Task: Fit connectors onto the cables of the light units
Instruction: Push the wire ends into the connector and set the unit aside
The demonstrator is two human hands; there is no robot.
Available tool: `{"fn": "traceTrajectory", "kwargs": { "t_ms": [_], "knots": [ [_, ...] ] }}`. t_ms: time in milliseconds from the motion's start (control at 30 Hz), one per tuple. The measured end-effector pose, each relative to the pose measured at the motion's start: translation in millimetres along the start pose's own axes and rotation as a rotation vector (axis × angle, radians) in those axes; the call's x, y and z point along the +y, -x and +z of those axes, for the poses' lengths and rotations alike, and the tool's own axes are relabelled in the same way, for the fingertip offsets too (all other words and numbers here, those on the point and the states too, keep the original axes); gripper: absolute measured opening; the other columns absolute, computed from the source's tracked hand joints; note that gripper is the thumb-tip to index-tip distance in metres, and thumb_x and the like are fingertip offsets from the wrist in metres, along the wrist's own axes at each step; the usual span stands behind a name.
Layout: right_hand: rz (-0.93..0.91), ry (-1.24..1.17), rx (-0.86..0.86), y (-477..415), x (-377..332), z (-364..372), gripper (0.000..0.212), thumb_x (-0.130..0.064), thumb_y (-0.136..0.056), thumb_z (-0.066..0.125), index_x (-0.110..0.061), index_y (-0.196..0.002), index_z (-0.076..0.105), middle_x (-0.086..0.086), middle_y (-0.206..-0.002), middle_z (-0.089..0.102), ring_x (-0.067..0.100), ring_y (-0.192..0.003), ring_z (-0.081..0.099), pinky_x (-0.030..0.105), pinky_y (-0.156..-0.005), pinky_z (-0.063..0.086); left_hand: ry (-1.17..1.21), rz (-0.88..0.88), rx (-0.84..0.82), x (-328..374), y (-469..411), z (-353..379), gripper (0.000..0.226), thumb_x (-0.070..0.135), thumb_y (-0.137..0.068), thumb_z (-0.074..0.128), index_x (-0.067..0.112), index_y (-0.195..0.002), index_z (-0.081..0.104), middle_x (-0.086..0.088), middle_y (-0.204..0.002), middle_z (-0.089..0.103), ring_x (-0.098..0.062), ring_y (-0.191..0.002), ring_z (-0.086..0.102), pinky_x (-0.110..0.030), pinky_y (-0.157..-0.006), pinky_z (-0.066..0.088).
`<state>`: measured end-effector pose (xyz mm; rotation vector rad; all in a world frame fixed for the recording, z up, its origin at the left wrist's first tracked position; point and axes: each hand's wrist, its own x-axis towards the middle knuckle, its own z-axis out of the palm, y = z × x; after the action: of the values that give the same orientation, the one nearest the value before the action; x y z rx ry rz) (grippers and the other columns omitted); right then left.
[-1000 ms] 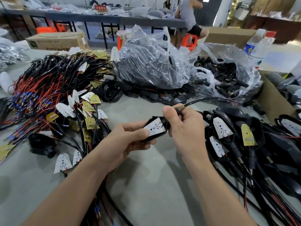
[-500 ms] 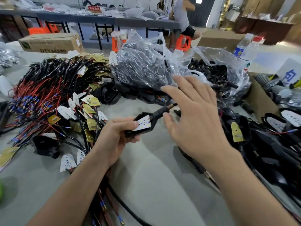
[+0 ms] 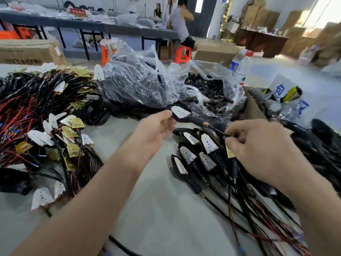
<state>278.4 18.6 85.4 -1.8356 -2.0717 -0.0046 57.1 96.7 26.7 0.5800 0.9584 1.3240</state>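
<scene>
Table (image 3: 156, 209): grey, wire heaps either side.
Left hand (image 3: 155, 126): fingers curled, pinching light unit (image 3: 180, 111) above table.
Right hand (image 3: 258, 150): fingertips pinching the unit's black cable (image 3: 216, 130).

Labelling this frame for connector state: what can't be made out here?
Head view, cable end and any connector on it: hidden by the right hand.
Head view, unit, left tip: covered by the left hand.
Head view, parts in the bag: blurred behind crinkled plastic.
Head view, carton print: too blurred to read.
</scene>
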Motion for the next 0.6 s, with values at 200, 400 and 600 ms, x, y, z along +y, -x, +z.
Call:
{"fn": "traceTrajectory", "kwargs": {
  "t_ms": [200, 400, 600],
  "knots": [
    [0.251, 0.174, 0.047, 15.1, 29.1, 40.0, 0.022, -0.049, -0.092, 0.058, -0.031, -0.095, 0.070, -0.001, -0.087, 0.072, 0.032, -0.091, 0.064, 0.037, -0.072, 0.046, -0.447, 0.069, -0.239, -40.2, 2.5, 20.9, 0.046, -0.006, -0.085, 0.063, 0.030, -0.111, 0.075, 0.007, -0.129, 0.067, -0.008, -0.131, 0.055, -0.034, -0.113, 0.043],
    [0.067, -0.024, 0.318, 15.7, 4.1, 58.8, 0.007, -0.030, -0.080, 0.076, -0.029, -0.085, 0.072, -0.007, -0.070, 0.066, 0.024, -0.087, 0.057, 0.035, -0.080, 0.043, -0.676, 0.219, -0.066, -44.9, 18.7, -2.6, 0.027, 0.014, -0.076, 0.068, 0.035, -0.089, 0.081, 0.010, -0.095, 0.079, -0.003, -0.099, 0.071, -0.026, -0.091, 0.052],
    [-0.129, -0.215, 0.007, -10.5, -60.2, 114.6, 0.025, -0.021, -0.087, 0.062, -0.029, -0.109, 0.072, -0.005, -0.094, 0.072, 0.018, -0.101, 0.056, 0.028, -0.076, 0.037, -1.119, 0.391, 0.244, -25.4, 30.7, -41.3, 0.038, 0.017, -0.078, 0.060, 0.041, -0.103, 0.076, 0.005, -0.059, 0.068, -0.012, -0.073, 0.068, -0.026, -0.070, 0.052]
  ]
}}
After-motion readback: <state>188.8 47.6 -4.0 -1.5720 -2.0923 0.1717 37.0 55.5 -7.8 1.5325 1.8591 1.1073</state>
